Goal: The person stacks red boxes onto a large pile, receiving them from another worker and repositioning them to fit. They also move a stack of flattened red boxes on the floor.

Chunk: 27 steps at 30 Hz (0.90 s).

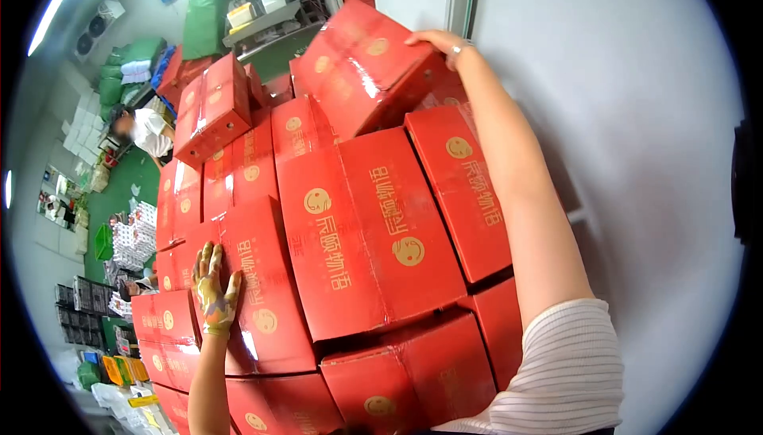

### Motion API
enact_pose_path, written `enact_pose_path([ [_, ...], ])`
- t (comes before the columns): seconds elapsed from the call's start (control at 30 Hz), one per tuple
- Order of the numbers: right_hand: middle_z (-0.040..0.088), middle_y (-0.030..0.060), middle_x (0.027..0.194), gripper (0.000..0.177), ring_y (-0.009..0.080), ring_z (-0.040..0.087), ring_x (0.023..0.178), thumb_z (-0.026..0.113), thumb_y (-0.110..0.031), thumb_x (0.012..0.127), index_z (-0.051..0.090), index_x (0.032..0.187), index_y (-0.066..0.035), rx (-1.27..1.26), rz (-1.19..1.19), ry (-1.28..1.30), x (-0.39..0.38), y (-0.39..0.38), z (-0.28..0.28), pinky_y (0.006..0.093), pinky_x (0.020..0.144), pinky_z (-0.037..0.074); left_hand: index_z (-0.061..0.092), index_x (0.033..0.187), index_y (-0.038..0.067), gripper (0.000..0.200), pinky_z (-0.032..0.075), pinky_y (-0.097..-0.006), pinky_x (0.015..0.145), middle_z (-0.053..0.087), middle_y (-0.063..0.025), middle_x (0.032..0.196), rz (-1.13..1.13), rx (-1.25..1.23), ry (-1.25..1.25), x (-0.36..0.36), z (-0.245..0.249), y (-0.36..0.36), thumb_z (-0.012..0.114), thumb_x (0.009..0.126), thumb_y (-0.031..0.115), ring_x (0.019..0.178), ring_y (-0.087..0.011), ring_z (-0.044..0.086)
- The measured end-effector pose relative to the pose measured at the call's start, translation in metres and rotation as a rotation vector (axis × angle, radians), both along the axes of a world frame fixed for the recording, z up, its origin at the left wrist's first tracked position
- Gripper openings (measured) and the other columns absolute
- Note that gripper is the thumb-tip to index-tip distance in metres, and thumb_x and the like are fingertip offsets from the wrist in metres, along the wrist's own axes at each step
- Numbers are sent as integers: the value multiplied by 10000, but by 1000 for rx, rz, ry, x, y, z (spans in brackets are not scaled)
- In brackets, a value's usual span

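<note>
Just the one camera here, worn on the person's head, fisheye lens with a round black border. It faces forward and down, right up close to a stack of glossy red cardboard boxes filling the middle. The left hand and right hand reach in from the near bottom edge. There's a pale grey wall on the right and a green workshop floor far off on the left.

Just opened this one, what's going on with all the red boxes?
A person stands at a stack of red cartons beside a pale wall. Their right hand is on the upper edge of a tilted carton atop the stack; the left hand lies flat against a lower carton. Another person is in the background.
</note>
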State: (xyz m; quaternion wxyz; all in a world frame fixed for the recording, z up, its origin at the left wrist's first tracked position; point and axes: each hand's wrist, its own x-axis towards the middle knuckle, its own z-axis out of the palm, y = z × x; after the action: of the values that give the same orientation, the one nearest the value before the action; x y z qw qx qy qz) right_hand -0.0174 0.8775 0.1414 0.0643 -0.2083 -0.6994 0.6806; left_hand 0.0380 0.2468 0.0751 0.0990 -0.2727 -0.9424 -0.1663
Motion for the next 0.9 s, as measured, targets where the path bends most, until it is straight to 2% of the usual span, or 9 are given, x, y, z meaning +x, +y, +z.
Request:
enact_pose_path([
  [0.07,697,106,1083,481,237,666,946,783,-348,710,680,1093,-76,-117,-73,-8,19,29,-13,373,846,528,489,1398,45,627,266,-460,1147,438,-181,1467,15,-24,-15,0,0,1,663,824,227,1370,-379,370],
  [0.17,675,126,1154,559,243,659,1027,741,-358,767,598,1216,-57,-278,-94,-55,39,77,-27,416,901,523,483,1403,41,628,267,-453,1150,425,-182,1474,-11,42,-78,-2,-3,-3,652,822,211,1378,-380,357],
  [0.4,680,88,1153,517,243,652,1032,739,-409,754,649,1145,-83,-364,-226,-2,99,106,-83,414,905,517,467,1411,24,561,257,-420,1160,422,-175,1477,-32,-16,-50,-3,-2,0,600,885,164,1383,-334,366],
  [0.5,680,99,1143,514,274,650,1000,709,-417,752,652,1142,-87,-283,-251,-199,102,117,-90,424,893,509,474,1405,24,598,254,-442,1154,423,-182,1475,-31,-11,-49,-3,2,3,618,853,204,1378,-362,362],
  [0.67,669,143,1132,501,305,625,976,654,-381,730,654,1120,-67,99,-127,-541,89,125,-81,440,870,488,479,1398,22,639,253,-472,1141,430,-192,1465,7,-72,-18,4,8,12,644,810,211,1368,-392,359],
  [0.77,653,193,1118,537,343,620,1038,659,-342,745,620,1174,-21,977,-69,-446,30,131,-78,409,936,475,504,1375,24,623,260,-478,1131,439,-202,1457,13,-49,0,5,9,13,664,812,234,1354,-407,365],
  [0.8,636,200,1170,648,355,604,1104,707,-372,751,559,1257,5,1385,-419,-498,30,29,-26,409,957,474,508,1374,34,624,258,-484,1132,437,-202,1459,6,-36,-1,5,8,9,668,822,278,1353,-411,364],
  [0.87,616,198,1222,727,346,580,1158,720,-429,771,511,1317,3,1452,-306,19,-35,-31,-11,431,984,456,510,1373,41,628,263,-496,1127,433,-202,1461,30,-55,7,6,10,10,666,839,332,1360,-417,358],
  [0.9,632,213,1177,740,312,625,1101,731,-426,768,509,1310,27,1233,-170,299,-59,-90,-5,406,932,491,509,1373,35,625,271,-487,1126,439,-199,1457,41,-64,9,9,12,10,678,833,301,1361,-402,364],
])
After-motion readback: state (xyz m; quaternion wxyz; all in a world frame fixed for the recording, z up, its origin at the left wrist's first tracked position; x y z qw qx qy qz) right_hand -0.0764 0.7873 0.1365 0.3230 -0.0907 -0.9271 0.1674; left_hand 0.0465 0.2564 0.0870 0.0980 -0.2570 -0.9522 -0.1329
